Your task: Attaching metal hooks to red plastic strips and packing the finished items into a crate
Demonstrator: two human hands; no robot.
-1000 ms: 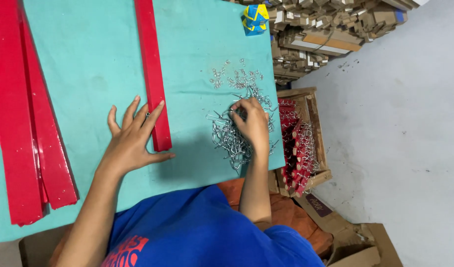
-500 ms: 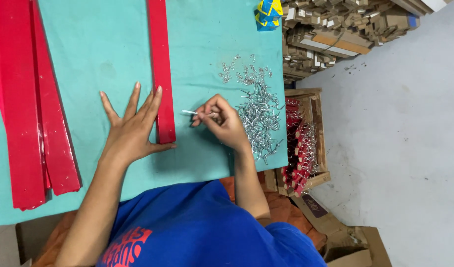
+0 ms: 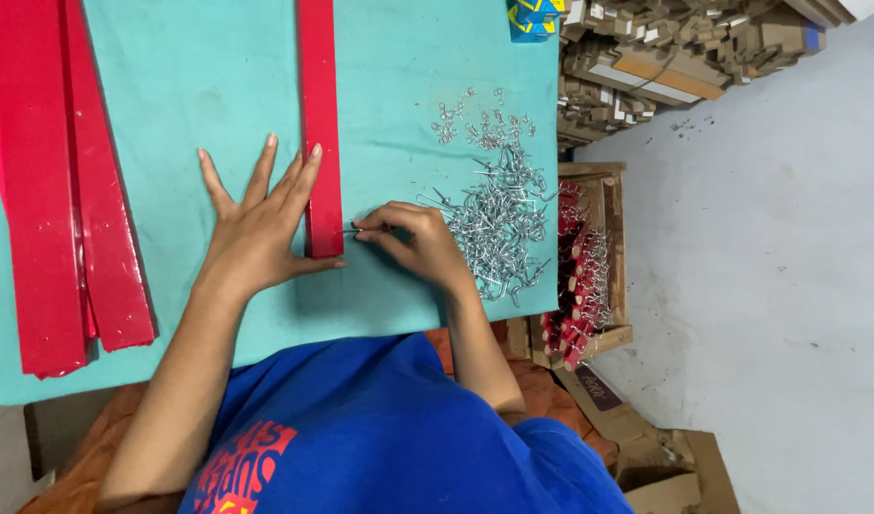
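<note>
Head view: I see my right grip (image 3: 413, 243) pinched on a small metal hook (image 3: 353, 228), its tip touching the near end of the red strip (image 3: 321, 124) running lengthwise away, my left hand (image 3: 261, 224) spread flat alongside on the counter (image 3: 199, 86)

Glossy red strip (image 3: 320, 124); shiny metal hooks (image 3: 499, 224); matt teal tabletop (image 3: 189, 86); rough wooden crate (image 3: 616, 257)

Bench (image 3: 199, 57) covered in teal cloth. Grey concrete floor (image 3: 770, 266) at right, scuffed. Wooden crate (image 3: 616, 247) beside bench edge. Stacked cardboard boxes (image 3: 684, 48) behind. Flattened cardboard (image 3: 675, 457) on floor.
</note>
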